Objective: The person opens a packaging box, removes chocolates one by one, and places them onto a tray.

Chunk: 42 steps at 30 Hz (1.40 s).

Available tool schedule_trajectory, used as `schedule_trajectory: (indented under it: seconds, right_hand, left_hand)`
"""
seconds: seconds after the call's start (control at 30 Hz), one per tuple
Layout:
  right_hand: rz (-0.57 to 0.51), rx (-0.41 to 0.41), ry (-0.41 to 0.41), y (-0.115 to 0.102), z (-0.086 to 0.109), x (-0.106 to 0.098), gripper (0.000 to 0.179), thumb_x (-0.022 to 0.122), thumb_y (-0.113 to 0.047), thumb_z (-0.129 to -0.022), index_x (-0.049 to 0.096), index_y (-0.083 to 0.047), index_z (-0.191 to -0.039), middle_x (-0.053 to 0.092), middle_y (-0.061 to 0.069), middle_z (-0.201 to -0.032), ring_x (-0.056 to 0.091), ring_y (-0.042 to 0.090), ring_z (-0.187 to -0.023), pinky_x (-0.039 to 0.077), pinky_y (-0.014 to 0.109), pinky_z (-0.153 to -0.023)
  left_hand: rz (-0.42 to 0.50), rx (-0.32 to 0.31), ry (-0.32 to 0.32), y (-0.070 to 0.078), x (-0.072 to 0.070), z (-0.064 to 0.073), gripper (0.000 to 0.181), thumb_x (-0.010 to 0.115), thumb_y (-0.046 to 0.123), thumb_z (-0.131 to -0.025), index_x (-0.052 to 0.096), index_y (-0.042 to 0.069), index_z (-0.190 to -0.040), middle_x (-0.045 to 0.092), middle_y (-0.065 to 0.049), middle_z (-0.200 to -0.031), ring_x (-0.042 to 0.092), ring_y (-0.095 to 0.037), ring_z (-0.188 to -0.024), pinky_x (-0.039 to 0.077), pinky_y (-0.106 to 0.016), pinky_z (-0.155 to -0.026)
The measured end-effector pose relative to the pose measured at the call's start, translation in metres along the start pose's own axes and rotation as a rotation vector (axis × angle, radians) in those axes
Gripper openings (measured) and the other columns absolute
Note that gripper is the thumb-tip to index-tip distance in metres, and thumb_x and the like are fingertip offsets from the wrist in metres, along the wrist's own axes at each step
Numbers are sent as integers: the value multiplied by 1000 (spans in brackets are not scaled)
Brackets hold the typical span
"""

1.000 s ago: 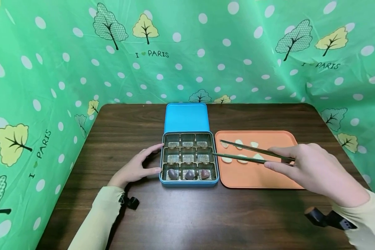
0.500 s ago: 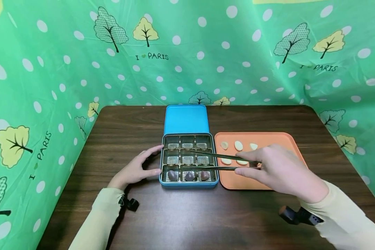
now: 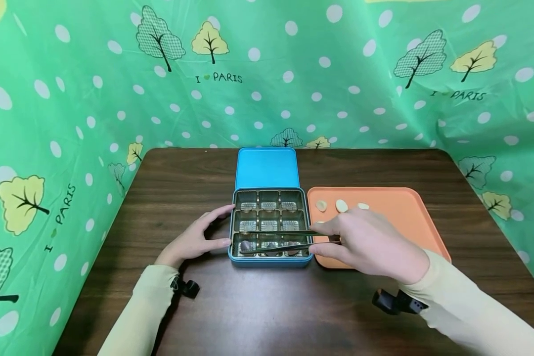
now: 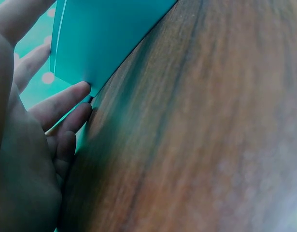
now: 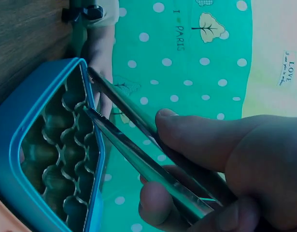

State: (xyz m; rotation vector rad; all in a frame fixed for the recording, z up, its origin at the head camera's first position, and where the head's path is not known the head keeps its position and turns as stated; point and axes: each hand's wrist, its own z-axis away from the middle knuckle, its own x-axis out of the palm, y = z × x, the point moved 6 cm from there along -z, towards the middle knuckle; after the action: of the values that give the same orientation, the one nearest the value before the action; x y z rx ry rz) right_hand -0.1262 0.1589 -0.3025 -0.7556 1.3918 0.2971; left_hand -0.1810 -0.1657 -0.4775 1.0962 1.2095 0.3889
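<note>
In the head view my right hand [image 3: 374, 242] holds a pair of long metal tweezers [image 3: 285, 232] between thumb and fingers. Their tips stand apart, one on each side of a dark purplish lump [image 3: 245, 245] in the front left compartment of a blue tin box [image 3: 269, 263]. Two more dark lumps lie along that front row, partly hidden by the lower tweezer arm. My left hand [image 3: 189, 243] rests at the box's left side, its fingers spread and fingertips against the wall. The right wrist view shows the serrated tweezer tips with a gap between them.
The blue lid [image 3: 267, 168] lies behind the box. To its right is an orange tray [image 3: 396, 198] with several pale, flat pieces [image 3: 341, 205], some hidden under my right hand. A dark wooden table [image 3: 182, 173] carries everything, with a green printed cloth [image 3: 160, 113] behind.
My right hand has moved left from over the tray, carrying the tweezers across the box to its front left compartment. The left hand stays at the box's side.
</note>
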Motion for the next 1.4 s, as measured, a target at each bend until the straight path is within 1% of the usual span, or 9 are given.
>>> schedule_trajectory:
  seconds: [0.13, 0.27, 0.37, 0.43, 0.57, 0.77, 0.9, 1.03, 1.4]
  right_hand:
    - [-1, -6, -8, -2, -4, 2, 30, 74, -45, -98, 82, -24, -118, 78, -15, -93, 40, -7, -44, 34, 32, -55]
    - [24, 0, -10, -5, -9, 5, 30, 77, -42, -96, 82, -22, -118, 80, -11, -100, 37, -3, -40, 47, 36, -56]
    - [62, 16, -16, -11, -14, 6, 32, 77, -45, -95, 82, -23, -118, 79, -11, -93, 40, 3, -45, 40, 32, -47]
    - [87, 31, -22, -17, -18, 6, 32, 78, -46, -94, 83, -24, -117, 78, -9, -96, 41, 8, -51, 23, 29, -42]
    - [146, 81, -65, -29, -25, 6, 32, 78, -48, -94, 82, -28, -118, 77, -4, -98, 44, 16, -64, 29, 35, -46]
    - [187, 91, -112, -50, -34, 10, 12, 82, -42, -92, 82, -30, -93, 63, -11, -67, 49, 16, -67, 37, 35, -46]
    - [231, 77, -85, -62, -38, 10, 25, 86, -38, -89, 71, -25, -73, 51, -11, -56, 49, 15, -58, 38, 33, -43]
    - [267, 76, -76, -67, -41, 12, 36, 87, -37, -87, 63, -21, -66, 48, -10, -54, 48, 11, -51, 37, 30, -39]
    - [328, 103, -84, -76, -47, 20, 38, 88, -37, -87, 64, -19, -62, 47, -6, -50, 46, 12, -44, 38, 31, -36]
  left_hand:
    - [0, -13, -8, -1, 1, -1, 82, 82, 35, -94, 37, 38, -163, 41, 3, -164, 39, -27, -149, 30, -61, -119]
    - [7, -17, -12, -2, 0, 0, 81, 81, 34, -94, 37, 38, -163, 41, 4, -164, 38, -27, -149, 29, -62, -119]
    - [11, -15, -12, -2, 0, 0, 81, 81, 34, -94, 38, 37, -163, 41, 4, -164, 38, -27, -149, 28, -63, -119]
    - [10, -13, -12, -2, -1, 0, 81, 81, 34, -94, 38, 37, -162, 41, 4, -164, 38, -26, -149, 28, -63, -120]
    - [7, -6, -16, -3, -1, 0, 81, 81, 33, -94, 37, 37, -163, 41, 5, -164, 38, -25, -149, 29, -61, -120]
    - [10, 6, -10, 2, -1, -1, 83, 82, 23, -94, 38, 25, -164, 41, -3, -164, 39, -32, -148, 29, -63, -119]
    - [9, 4, -14, 9, -2, 1, 81, 81, 24, -95, 39, 23, -164, 42, -3, -164, 39, -32, -148, 29, -62, -119]
    - [3, -2, -16, -2, -1, 0, 81, 81, 35, -94, 37, 36, -163, 41, 6, -164, 38, -25, -149, 29, -61, -120]
    - [-4, -7, -9, -2, -1, 1, 81, 81, 36, -94, 37, 38, -162, 41, 4, -164, 38, -27, -149, 29, -63, -119]
